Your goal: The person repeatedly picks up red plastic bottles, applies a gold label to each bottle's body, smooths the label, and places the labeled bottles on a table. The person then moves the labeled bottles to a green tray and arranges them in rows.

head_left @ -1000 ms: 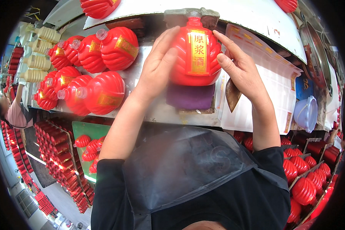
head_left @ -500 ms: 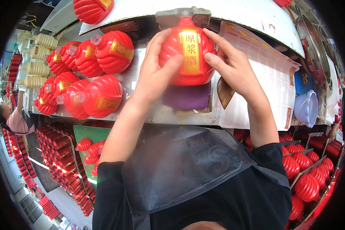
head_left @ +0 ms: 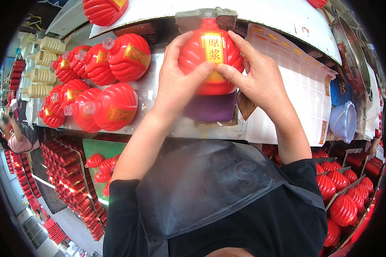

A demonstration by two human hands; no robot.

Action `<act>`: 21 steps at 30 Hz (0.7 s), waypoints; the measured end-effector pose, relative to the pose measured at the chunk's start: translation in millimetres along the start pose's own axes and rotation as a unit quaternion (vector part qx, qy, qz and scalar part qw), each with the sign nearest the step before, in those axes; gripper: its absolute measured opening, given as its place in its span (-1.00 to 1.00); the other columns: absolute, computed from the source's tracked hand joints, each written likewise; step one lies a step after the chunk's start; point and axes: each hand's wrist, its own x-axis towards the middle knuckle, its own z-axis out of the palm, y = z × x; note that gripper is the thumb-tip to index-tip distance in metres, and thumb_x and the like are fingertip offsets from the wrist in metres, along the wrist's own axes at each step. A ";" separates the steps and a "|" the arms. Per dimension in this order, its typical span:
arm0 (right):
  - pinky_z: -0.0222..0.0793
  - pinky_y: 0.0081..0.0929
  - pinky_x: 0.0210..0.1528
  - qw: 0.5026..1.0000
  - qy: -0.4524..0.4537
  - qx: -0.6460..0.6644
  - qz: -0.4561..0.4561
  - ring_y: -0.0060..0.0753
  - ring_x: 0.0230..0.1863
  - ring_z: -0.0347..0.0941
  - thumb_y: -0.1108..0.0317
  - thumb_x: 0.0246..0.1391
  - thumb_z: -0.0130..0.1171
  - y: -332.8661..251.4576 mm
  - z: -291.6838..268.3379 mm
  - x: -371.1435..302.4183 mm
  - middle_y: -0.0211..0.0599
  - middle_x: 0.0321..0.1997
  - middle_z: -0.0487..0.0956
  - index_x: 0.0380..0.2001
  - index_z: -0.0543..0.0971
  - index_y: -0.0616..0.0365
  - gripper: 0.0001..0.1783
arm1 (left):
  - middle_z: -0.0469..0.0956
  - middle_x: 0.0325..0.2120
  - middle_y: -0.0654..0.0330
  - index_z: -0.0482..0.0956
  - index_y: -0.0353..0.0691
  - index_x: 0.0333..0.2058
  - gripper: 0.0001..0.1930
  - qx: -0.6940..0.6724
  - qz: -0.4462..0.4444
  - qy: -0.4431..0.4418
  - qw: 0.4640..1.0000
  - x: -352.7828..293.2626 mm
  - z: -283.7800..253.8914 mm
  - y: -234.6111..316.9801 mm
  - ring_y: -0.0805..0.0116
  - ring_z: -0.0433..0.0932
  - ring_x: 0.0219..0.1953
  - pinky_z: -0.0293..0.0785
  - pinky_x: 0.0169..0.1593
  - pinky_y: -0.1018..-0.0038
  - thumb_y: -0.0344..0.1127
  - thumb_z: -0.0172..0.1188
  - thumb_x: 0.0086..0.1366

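Note:
A red ribbed lantern-shaped bottle [head_left: 203, 51] with a gold label lies on a purple cloth [head_left: 211, 107] on the metal bench [head_left: 158, 92], its neck against a grey block [head_left: 206, 18]. My left hand [head_left: 176, 83] grips its left side, thumb on the label's lower edge. My right hand [head_left: 255, 77] holds its right side, fingertips pressing the label's bottom.
Several more red bottles [head_left: 111, 83] lie on the bench at left, with cream ones [head_left: 45, 60] beyond. A sheet of labels [head_left: 296, 103] and a pale plastic bowl [head_left: 344, 122] sit at right. Crates of red bottles [head_left: 343, 192] stand below; a person [head_left: 15, 135] works far left.
Both hands have slid from the bottle's sides toward the label's lower edge, thumbs and fingertips now pressing on it. The bottle stays in place.

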 end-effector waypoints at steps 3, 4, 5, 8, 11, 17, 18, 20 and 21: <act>0.57 -0.12 -0.02 1.000 -0.006 0.001 0.005 0.14 -0.05 0.68 -0.20 0.06 0.35 -1.9 -1.4 -0.6 0.13 -0.06 0.70 0.34 0.46 0.18 -0.09 | 0.36 0.24 0.03 0.32 -0.30 0.32 -0.23 0.016 0.009 0.002 1.000 0.5 -0.5 -1.6 0.25 0.44 0.26 0.43 0.31 0.33 -0.26 0.48 0.19; 0.56 -0.12 -0.02 1.000 -0.010 0.003 0.008 0.14 -0.05 0.68 -0.20 0.06 0.35 -3.0 -3.0 -0.5 0.13 -0.06 0.70 0.34 0.45 0.18 -0.08 | 0.37 0.24 0.02 0.32 -0.31 0.32 -0.22 0.027 0.014 0.004 1.000 1.1 -0.7 -1.8 0.24 0.43 0.26 0.42 0.31 0.33 -0.25 0.48 0.19; 0.56 -0.11 -0.02 1.000 -0.014 0.005 0.010 0.14 -0.05 0.68 -0.21 0.05 0.35 -4.1 -4.6 0.0 0.13 -0.06 0.70 0.35 0.45 0.19 -0.07 | 0.36 0.24 0.01 0.31 -0.31 0.33 -0.21 0.036 0.012 0.001 0.999 1.3 -1.3 -1.4 0.23 0.43 0.27 0.41 0.32 0.32 -0.24 0.48 0.19; 0.56 -0.21 -0.04 0.998 -0.047 0.013 0.035 0.07 -0.15 0.69 -0.11 0.12 0.33 -6.1 -11.7 3.5 0.09 -0.09 0.71 0.33 0.48 0.13 -0.19 | 0.35 0.29 -0.05 0.25 -0.33 0.37 -0.11 0.082 0.033 0.002 0.996 3.5 -4.6 3.0 0.14 0.41 0.31 0.35 0.37 0.26 -0.15 0.50 0.16; 0.53 -0.34 -0.12 0.989 -0.049 0.111 0.083 -0.09 -0.28 0.63 0.05 0.23 0.27 -1.0 -20.5 13.3 -0.04 -0.18 0.70 0.29 0.54 0.05 -0.38 | 0.33 0.32 -0.10 0.21 -0.33 0.40 -0.05 0.113 0.054 -0.001 0.992 8.3 -6.9 7.2 0.09 0.39 0.34 0.32 0.39 0.23 -0.10 0.51 0.14; 0.43 -0.36 -0.25 0.989 -0.045 0.095 -0.108 -0.27 -0.36 0.49 0.25 0.20 0.29 12.2 -16.0 34.7 -0.27 -0.38 0.48 0.13 0.69 -0.09 -0.58 | 0.37 0.26 -0.10 0.22 -0.24 0.41 0.01 0.185 0.061 -0.014 0.981 15.5 -6.2 9.2 -0.04 0.41 0.31 0.36 0.36 0.15 -0.05 0.56 0.06; 0.43 -0.36 -0.25 0.989 -0.053 0.081 -0.110 -0.27 -0.36 0.49 0.25 0.17 0.31 12.9 -15.6 36.9 -0.27 -0.38 0.49 0.11 0.70 -0.08 -0.59 | 0.37 0.26 -0.10 0.22 -0.23 0.41 0.01 0.187 0.061 -0.015 0.980 15.7 -6.1 9.3 -0.04 0.41 0.31 0.36 0.36 0.15 -0.05 0.56 0.06; 0.43 -0.35 -0.26 0.989 -0.061 0.075 -0.108 -0.26 -0.37 0.50 0.24 0.08 0.38 12.1 -15.3 41.0 -0.26 -0.38 0.49 0.08 0.72 -0.05 -0.55 | 0.37 0.26 -0.10 0.25 -0.23 0.40 0.00 0.179 0.057 -0.017 0.982 16.0 -5.9 9.9 -0.04 0.41 0.31 0.36 0.35 0.14 -0.07 0.56 0.05; 0.43 -0.35 -0.26 0.990 -0.068 0.078 -0.099 -0.25 -0.37 0.50 0.23 0.07 0.38 11.2 -15.7 42.4 -0.25 -0.39 0.49 0.08 0.72 -0.05 -0.54 | 0.37 0.25 -0.10 0.25 -0.23 0.40 -0.01 0.189 0.062 -0.019 0.980 15.7 -6.1 10.4 -0.04 0.40 0.31 0.35 0.36 0.14 -0.07 0.55 0.05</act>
